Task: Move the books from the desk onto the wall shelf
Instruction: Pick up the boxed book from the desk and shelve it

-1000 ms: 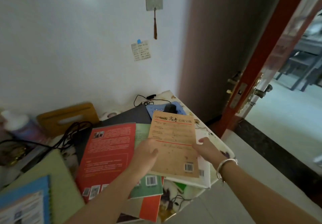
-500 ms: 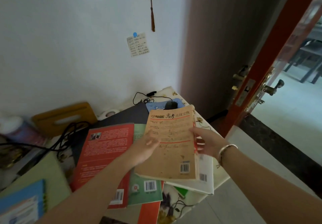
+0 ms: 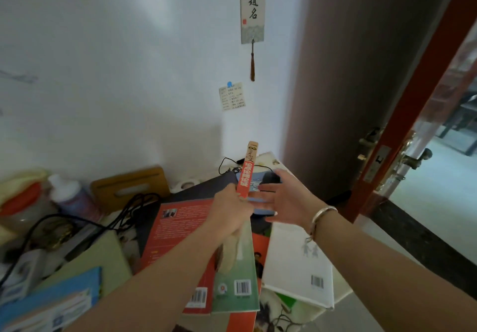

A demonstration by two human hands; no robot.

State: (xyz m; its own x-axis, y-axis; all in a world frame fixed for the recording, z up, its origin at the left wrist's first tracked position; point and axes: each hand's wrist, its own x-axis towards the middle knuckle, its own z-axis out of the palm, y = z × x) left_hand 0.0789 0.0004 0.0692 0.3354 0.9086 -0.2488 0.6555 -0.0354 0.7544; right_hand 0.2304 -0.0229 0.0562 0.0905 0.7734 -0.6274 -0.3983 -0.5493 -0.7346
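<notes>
L hand [image 3: 232, 209] fingers clamped on lower end of a thin book [image 3: 248, 170], held upright, spine w/ red band facing camera, above the desk. R hand [image 3: 281, 200] just beside it, fingers spread, gripping nothing. Below: red book [image 3: 175, 231], green book [image 3: 238, 277], white book [image 3: 291, 262] on desk.

Dim room, daylight from the open doorway [image 3: 444, 151] at right; soft blur, wide-angle bending at edges.

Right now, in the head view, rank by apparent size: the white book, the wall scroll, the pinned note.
1. white book, nearest the camera, so its lead is partly perspective
2. wall scroll, top cut off
3. pinned note
</notes>
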